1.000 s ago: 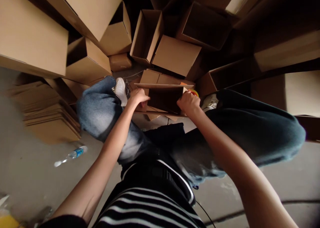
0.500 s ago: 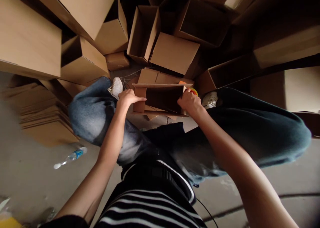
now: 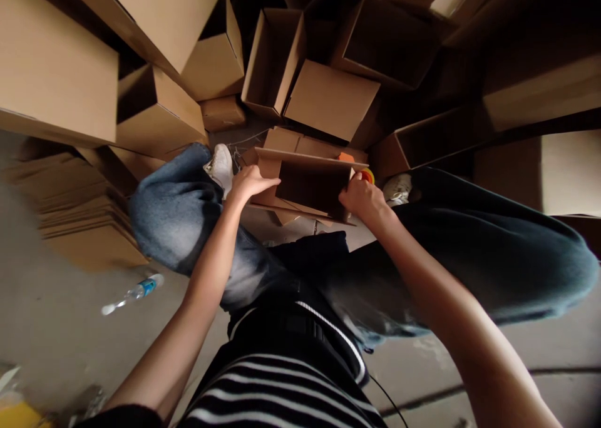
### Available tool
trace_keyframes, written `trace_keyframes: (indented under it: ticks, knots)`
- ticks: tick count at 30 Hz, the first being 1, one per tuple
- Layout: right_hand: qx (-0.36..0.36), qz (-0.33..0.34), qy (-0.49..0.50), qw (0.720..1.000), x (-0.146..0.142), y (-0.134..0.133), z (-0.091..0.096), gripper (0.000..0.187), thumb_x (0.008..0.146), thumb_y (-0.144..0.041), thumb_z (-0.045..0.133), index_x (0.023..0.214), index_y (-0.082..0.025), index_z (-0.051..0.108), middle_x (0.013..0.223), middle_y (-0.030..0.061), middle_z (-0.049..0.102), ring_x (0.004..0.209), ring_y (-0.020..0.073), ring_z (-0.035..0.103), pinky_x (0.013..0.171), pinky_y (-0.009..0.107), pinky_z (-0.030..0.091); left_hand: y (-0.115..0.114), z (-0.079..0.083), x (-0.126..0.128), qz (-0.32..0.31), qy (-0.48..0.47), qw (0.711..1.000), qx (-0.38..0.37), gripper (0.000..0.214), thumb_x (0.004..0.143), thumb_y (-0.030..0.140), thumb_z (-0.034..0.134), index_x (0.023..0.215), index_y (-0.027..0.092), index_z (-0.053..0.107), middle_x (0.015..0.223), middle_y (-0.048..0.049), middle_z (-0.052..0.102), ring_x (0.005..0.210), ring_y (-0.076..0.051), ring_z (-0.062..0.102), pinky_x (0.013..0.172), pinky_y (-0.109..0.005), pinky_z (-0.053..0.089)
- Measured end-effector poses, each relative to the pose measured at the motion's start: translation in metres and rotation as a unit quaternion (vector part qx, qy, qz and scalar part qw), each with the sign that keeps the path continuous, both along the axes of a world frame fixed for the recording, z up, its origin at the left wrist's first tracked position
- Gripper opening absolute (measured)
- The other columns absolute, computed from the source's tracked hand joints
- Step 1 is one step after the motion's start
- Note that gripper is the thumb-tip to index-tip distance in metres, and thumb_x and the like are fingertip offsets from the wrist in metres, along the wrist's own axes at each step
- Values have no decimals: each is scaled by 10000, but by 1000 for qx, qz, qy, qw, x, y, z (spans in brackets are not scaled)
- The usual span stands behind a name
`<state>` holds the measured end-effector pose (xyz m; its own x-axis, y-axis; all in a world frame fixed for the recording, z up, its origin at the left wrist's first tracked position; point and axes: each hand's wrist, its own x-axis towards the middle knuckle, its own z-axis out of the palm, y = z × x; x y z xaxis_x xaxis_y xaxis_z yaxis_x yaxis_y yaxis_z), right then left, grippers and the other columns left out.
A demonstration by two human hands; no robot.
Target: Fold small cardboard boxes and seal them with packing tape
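Cardboard carton (image 3: pixel 310 187), open and tilted, stands between the person's two white sneakers (image 3: pixel 221 168), with its dark interior facing the camera. Concrete floor (image 3: pixel 61 334) extends from the carton toward the person and off to the left. Large brown shipping boxes (image 3: pixel 56 65) and open-topped boxes (image 3: pixel 385 40) lie heaped beyond the carton. A stack of flat cardboard blanks (image 3: pixel 79 212) rests on the floor left of the carton, and a plastic water bottle (image 3: pixel 138 288) lies farther out on that side, nearer the person. The person is crouched with blue denim jeans (image 3: pixel 173 212) on either side of the carton and a black-and-white striped shirt (image 3: pixel 277 378) on the near side. The left hand (image 3: pixel 251 184) lies palm-down on the carton's left edge, fingers extended and not closed. The right hand (image 3: pixel 362 198) is curled around the carton's right edge, gripping that wall, with the fingertips hidden behind it. An orange piece (image 3: pixel 346 157) shows at the carton's far rim. A red-and-yellow ring (image 3: pixel 367 176), too small to identify, sits just past the carton's right corner, touching distance from the right hand.
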<state>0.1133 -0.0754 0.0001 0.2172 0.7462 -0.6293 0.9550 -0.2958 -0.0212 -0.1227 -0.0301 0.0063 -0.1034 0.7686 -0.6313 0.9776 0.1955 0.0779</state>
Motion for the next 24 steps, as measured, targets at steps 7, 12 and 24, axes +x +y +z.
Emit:
trace_keyframes:
  ticks: [7,12,24]
  knots:
    - [34,-23,2,999,-10,-6,-4,555,945,-198,374,1396,125,397,1182,314,638,1129,349,666,881,377,510,3,-4,6,13,11,999,50,676,824,643,608,1230,105,659,1247,-194,697,1203,-324,635,926,-313,496]
    - [52,-15,-23,998,-19,-6,-13,626,939,-214,402,1429,172,348,1173,344,645,1120,356,670,886,393,516,5,-6,6,-1,10,999,49,684,836,638,619,1222,76,670,1244,-213,695,1219,-337,625,941,-316,483]
    - [-22,63,-155,986,-47,13,-36,624,986,-298,370,1420,146,427,1416,449,425,1023,401,672,716,473,528,6,-11,20,3,61,996,62,667,840,604,666,1199,42,689,1247,-227,691,1193,-344,635,942,-327,495]
